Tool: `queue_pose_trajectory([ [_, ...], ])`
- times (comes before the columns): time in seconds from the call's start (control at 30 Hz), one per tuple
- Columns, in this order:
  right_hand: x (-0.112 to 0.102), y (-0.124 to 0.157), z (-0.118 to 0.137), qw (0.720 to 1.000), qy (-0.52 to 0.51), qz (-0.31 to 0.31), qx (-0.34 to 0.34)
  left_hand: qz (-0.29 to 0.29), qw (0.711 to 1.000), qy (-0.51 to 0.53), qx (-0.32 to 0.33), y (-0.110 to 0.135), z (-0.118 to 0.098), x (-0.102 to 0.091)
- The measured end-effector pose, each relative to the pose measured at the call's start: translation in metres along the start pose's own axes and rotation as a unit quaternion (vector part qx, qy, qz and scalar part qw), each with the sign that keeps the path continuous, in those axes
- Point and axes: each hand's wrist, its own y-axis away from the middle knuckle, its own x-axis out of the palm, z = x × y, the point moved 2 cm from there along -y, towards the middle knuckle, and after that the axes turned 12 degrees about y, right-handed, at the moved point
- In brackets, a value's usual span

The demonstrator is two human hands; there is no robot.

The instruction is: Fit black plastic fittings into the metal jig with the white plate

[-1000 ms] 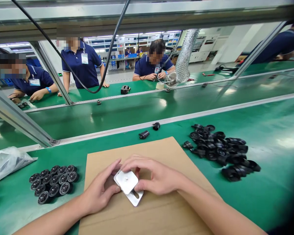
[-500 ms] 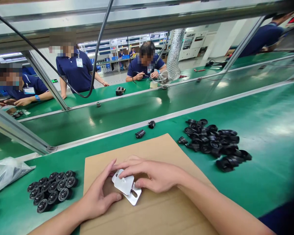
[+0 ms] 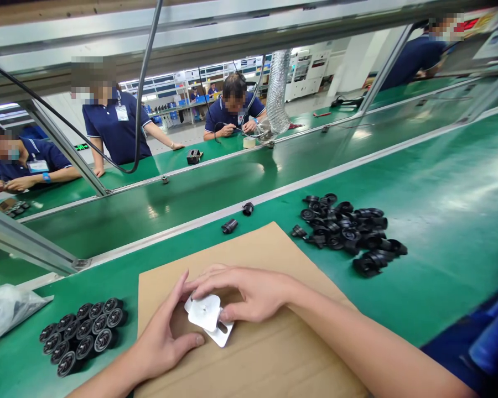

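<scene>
Two flat white plastic plates (image 3: 207, 316), stacked askew, lie on a brown cardboard sheet (image 3: 274, 354). The right hand (image 3: 249, 293) pinches the upper plate with its fingertips; the left hand (image 3: 166, 337) cups the stack's edge, thumb and fingers curled. Neat rows of black round caps (image 3: 83, 334) sit left, a loose heap of black ring parts (image 3: 348, 232) right, on the green bench (image 3: 440, 221).

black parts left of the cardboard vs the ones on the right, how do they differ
The left group of black parts stands in tidy rows, faces up; the right pile of black parts lies loose and jumbled, many tipped over. The left group is smaller, the right pile bigger and more spread out. Both rest on the green belt.
</scene>
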Motion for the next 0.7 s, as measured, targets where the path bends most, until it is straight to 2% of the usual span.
queue_pose_trajectory([
  [0.07, 0.001, 0.000, 0.001, 1.000, 0.026, 0.008, 0.012, 0.004, 1.000, 0.001, 0.015, -0.001, -0.002, 0.001],
  [0.13, 0.001, -0.001, 0.004, 0.995, 0.097, 0.009, 0.029, 0.004, 1.000, -0.002, 0.019, 0.000, -0.002, 0.002],
  [0.2, 0.001, -0.003, 0.008, 0.981, 0.187, 0.001, 0.043, -0.002, 1.000, -0.006, 0.010, 0.000, -0.001, 0.002],
  [0.27, 0.003, -0.004, 0.011, 0.972, 0.231, -0.010, 0.039, -0.012, 1.000, -0.005, 0.004, 0.001, 0.001, 0.002],
  [0.37, 0.010, -0.007, 0.015, 0.977, 0.215, -0.010, 0.000, -0.010, 1.000, -0.004, 0.012, 0.001, 0.002, 0.003],
  [0.43, 0.014, -0.008, 0.015, 0.969, 0.247, -0.016, 0.004, -0.016, 1.000, 0.001, 0.013, 0.000, 0.003, 0.005],
  [0.5, 0.016, -0.009, 0.016, 0.960, 0.279, -0.025, 0.015, -0.028, 0.999, 0.032, 0.008, -0.002, 0.005, 0.008],
  [0.57, 0.017, -0.008, 0.017, 0.969, 0.246, -0.011, -0.016, -0.045, 0.996, 0.081, 0.006, -0.004, 0.006, 0.012],
  [0.63, 0.018, -0.009, 0.017, 0.977, 0.206, 0.015, -0.046, -0.079, 0.993, 0.085, 0.011, -0.005, 0.005, 0.017],
  [0.7, 0.017, -0.013, 0.014, 0.970, 0.238, 0.036, -0.018, -0.146, 0.989, 0.020, 0.001, -0.004, -0.001, 0.022],
])
